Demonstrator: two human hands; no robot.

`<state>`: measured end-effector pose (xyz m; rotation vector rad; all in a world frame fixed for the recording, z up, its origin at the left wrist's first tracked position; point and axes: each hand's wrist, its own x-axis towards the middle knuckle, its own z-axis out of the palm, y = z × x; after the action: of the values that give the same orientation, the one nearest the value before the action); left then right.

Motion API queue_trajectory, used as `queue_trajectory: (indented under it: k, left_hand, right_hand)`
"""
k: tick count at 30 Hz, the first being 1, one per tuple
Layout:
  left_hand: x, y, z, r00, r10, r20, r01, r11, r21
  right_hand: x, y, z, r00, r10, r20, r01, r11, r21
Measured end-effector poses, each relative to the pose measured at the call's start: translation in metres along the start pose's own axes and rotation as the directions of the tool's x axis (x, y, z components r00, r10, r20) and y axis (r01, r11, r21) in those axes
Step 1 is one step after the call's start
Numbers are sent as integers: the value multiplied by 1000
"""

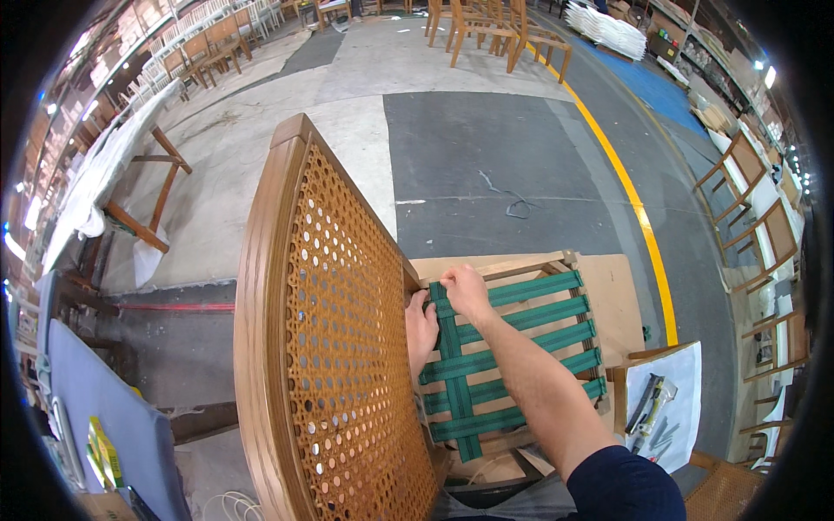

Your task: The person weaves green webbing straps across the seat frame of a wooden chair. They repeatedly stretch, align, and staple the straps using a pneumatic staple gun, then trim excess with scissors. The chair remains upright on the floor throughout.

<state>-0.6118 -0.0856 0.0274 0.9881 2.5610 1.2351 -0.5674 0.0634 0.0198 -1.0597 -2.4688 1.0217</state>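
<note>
A wooden chair stands before me, its tall back panel of woven cane (pixel 347 339) upright on the left. Green webbing straps (pixel 508 354) cross its seat frame (pixel 521 266), and one lengthwise strap (pixel 455 369) interlaces with them. At the far end of that strap, my right hand (pixel 466 293) is closed, fingers pinched at the webbing. My left hand (pixel 422 330) reaches round behind the cane back to the same corner. Its fingers are slightly bent and apart, close to the strap edge; the cane panel hides its wrist and forearm.
Cardboard (pixel 612 300) lies under the chair. To the right, a box topped with a white sheet (pixel 686 382) carries tools (pixel 650 406). A blue-grey padded panel (pixel 113 417) stands at left. Other chairs (pixel 495 35) stand farther off beside a yellow floor line (pixel 634 204).
</note>
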Motion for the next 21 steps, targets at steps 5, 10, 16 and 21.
queue_trajectory:
  k: [5,10,16,21]
  left_hand:
    - [-11,-8,0,998,28,58,-43,960,277]
    - [-11,-28,4,996,-28,82,11,980,200]
    - [1,-25,27,978,209,5,-185,855,484]
    - [-6,-43,33,984,-85,154,30,945,325]
  right_hand:
    - [2,-12,12,998,25,-59,-27,999,-33]
    - [5,-21,24,996,70,-49,-71,997,-25]
    - [7,0,-3,984,101,-147,-72,979,189]
    - [-75,43,-67,924,107,-367,36,931,362]
